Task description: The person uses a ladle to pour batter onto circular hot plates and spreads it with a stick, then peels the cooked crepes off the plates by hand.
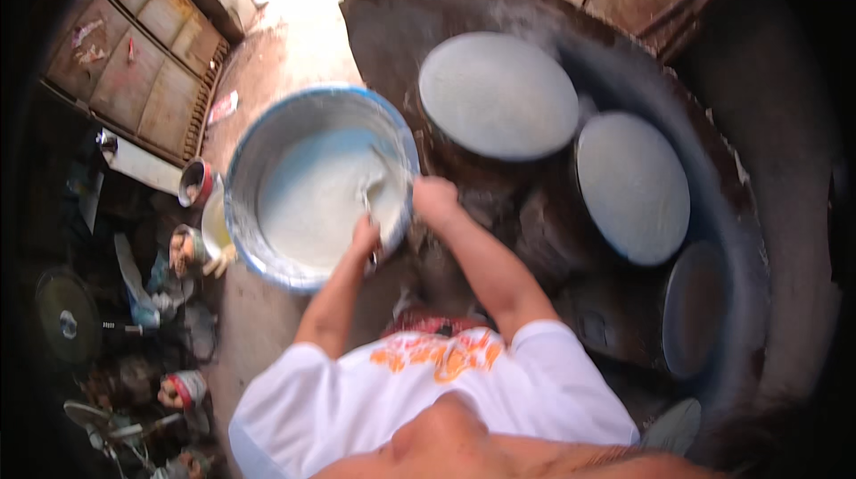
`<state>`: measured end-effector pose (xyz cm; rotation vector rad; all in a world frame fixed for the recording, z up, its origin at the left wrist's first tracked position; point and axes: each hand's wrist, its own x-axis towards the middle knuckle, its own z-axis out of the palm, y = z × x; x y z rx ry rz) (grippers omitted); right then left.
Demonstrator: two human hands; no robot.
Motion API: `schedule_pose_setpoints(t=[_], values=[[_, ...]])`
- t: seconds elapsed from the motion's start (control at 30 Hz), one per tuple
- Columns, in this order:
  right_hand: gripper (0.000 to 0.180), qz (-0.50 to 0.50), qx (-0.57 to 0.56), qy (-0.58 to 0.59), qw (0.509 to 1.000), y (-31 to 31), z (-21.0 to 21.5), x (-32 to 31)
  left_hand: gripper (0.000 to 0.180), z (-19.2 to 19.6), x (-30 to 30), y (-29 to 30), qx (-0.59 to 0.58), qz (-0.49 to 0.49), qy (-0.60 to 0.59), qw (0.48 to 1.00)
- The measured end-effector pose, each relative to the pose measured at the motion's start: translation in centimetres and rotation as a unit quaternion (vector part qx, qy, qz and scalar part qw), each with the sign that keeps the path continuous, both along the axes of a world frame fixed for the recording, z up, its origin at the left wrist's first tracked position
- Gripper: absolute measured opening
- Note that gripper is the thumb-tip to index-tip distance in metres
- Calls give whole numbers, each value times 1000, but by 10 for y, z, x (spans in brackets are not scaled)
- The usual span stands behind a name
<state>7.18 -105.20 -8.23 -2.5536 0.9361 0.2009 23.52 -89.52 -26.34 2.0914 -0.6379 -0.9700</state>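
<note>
A large round blue tub (234,202) stands in front of me, its inner wall smeared white. Thick white liquid (308,211) fills its lower part. My left hand (366,235) is closed over the tub's near right side, around the handle of a ladle-like utensil (367,185) coated in white. Blur keeps the utensil's exact form from showing. At the tub's right rim, my right hand (434,199) is closed on the edge; its fingertips are hidden.
To the right, a dark curved counter bears round pale-topped pans (499,95), (633,189) and a darker round one (694,309). Cans (185,249), a pale bowl (215,222) and a fan-like disc (67,323) clutter the left. Panelled doors (147,69) flank a bright opening.
</note>
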Motion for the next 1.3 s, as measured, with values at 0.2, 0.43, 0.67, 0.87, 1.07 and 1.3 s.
schedule_pose_setpoints(t=[0.2, 0.43, 0.67, 0.87, 1.07, 1.3], values=[[22, -47, 31, 44, 997, -9, 17, -27, 56, 148, 35, -6, -30, 106, 302, 947], [42, -92, 35, 82, 992, 9, 31, -9, 59, 59, 64, -64, -24, 188, 346, 919], [25, -168, 152, 24, 974, 49, -32, 6, 44, 30, 18, -77, -151, 291, 551, 768], [28, -259, 384, -113, 879, 72, -2, -29, 31, 58, -17, -82, -287, 333, 706, 555], [42, -276, 548, -309, 727, 89, 83, -57, 42, 247, -3, -49, -336, 85, 863, 368], [44, -177, 592, -489, 616, 61, 245, -25, 35, 448, 33, -70, -445, -194, 771, 412]])
